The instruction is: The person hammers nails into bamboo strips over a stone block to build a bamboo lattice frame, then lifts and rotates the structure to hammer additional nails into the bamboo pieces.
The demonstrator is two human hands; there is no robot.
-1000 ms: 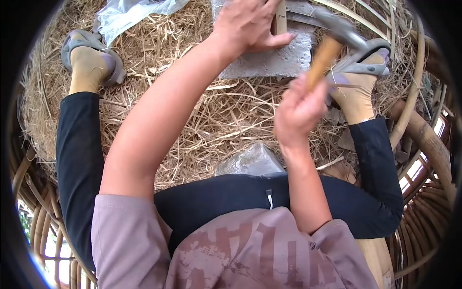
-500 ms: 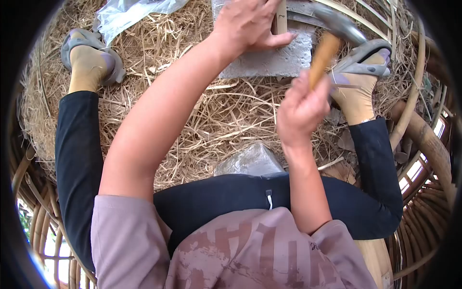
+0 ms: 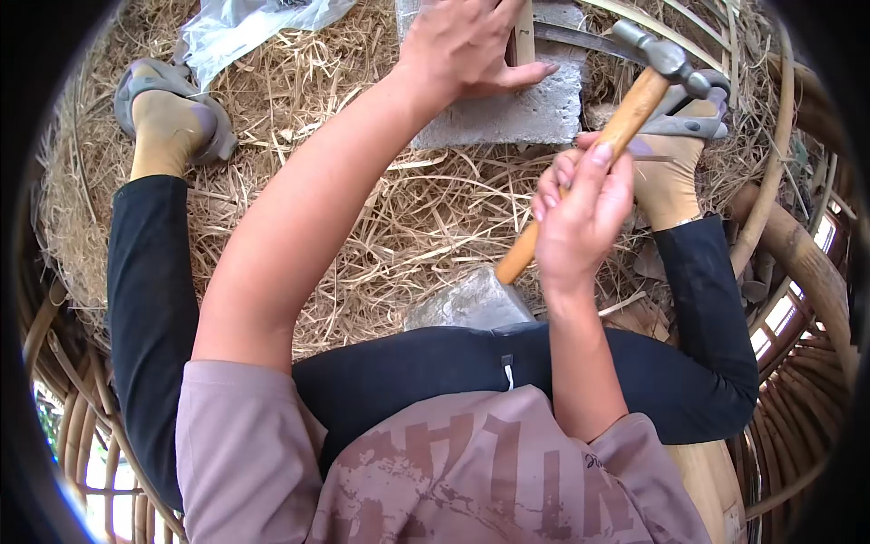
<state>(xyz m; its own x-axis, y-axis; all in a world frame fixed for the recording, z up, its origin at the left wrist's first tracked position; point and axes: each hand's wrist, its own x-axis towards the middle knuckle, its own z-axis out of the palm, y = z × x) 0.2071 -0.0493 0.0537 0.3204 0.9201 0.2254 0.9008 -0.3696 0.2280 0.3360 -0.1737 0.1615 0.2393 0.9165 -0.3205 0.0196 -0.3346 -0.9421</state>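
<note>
Right grip (image 3: 582, 213) wrapped round hammer (image 3: 633, 113) mid-handle; head (image 3: 666, 60) beyond grip | Hammer likely head-heavy, rigid; best held lower | Left grip (image 3: 462, 50) against wood strip (image 3: 524, 47), closure cannot be told; strip likely light, splittable | Block (image 3: 507, 122) beneath.

And here the right hand (image 3: 580, 213) has the hammer (image 3: 634, 107) in its grip, left hand (image 3: 458, 45) against wood (image 3: 525, 41) on the block (image 3: 498, 122).
</note>
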